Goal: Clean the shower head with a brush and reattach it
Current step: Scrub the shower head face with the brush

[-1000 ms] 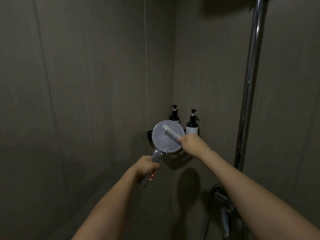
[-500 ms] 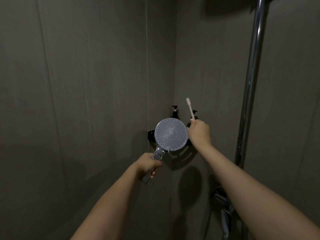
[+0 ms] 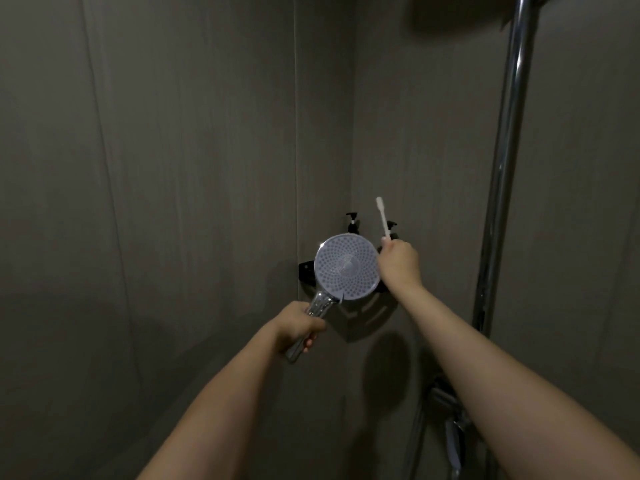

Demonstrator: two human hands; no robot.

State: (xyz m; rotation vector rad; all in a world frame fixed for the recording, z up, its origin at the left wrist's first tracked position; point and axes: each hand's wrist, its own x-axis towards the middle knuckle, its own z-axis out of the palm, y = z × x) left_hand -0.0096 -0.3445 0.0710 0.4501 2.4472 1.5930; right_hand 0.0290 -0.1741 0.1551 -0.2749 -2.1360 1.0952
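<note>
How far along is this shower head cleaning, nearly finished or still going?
Scrubbing looks paused or over: the right hand holds the brush upright, clear of the shower head, whose nozzle face is turned to the camera. How clean it is cannot be judged in this dim light. In hand: the left hand grips its chrome handle. Left: reattaching it, probably by the chrome pole.

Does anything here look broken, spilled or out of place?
Nothing looks damaged or spilled. The only unusual thing is the shower head, off its mount and gripped by the left hand, face toward the camera. The right hand holds the brush upright, clear of it.
</note>
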